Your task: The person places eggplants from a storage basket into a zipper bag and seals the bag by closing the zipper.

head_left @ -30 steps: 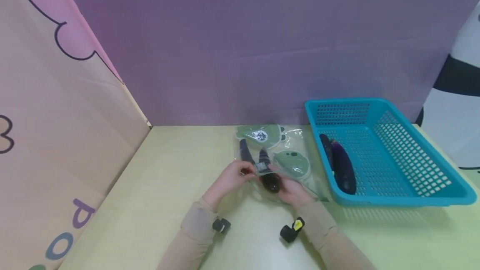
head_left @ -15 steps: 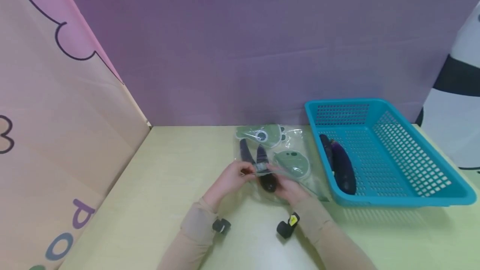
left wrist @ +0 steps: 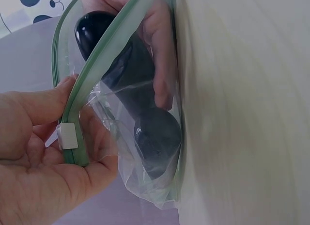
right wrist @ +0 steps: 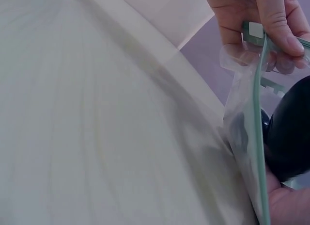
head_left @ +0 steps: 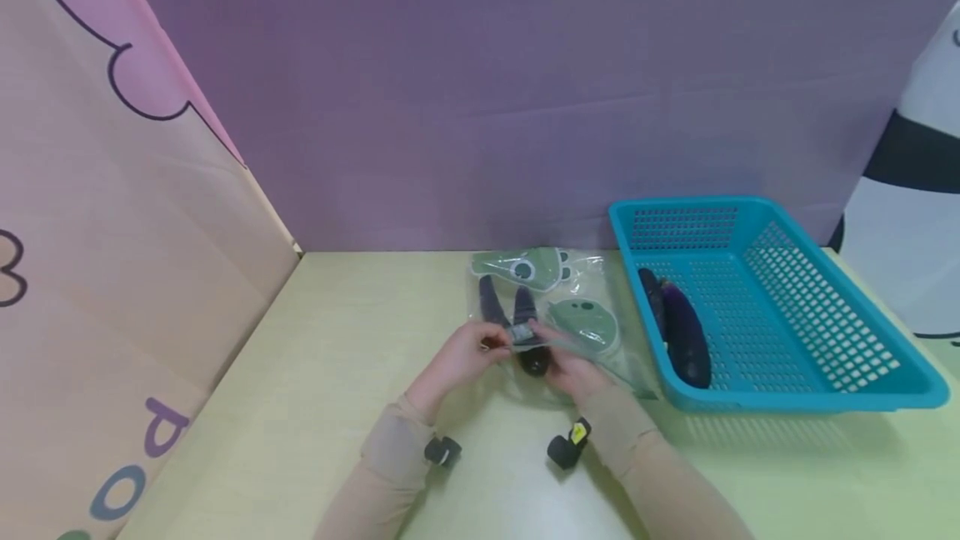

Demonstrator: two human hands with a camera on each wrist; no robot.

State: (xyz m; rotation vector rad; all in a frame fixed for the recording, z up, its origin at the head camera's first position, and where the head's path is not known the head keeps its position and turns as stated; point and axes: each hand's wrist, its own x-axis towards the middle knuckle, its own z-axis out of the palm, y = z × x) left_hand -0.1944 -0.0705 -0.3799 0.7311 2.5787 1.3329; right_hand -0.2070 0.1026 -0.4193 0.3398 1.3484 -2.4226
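Pretty much midway here: the left hand [head_left: 459,358] pinches the zip bag [head_left: 558,315] by its slider [left wrist: 67,136] while the right hand [head_left: 572,371] grips an eggplant [head_left: 534,354] halfway in its mouth on the desk [head_left: 337,357], two eggplants [head_left: 678,327] left in the basket [head_left: 780,315].

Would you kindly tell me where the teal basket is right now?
In the head view, the teal basket sits on the table's right side, just right of the zip bag, holding eggplants.
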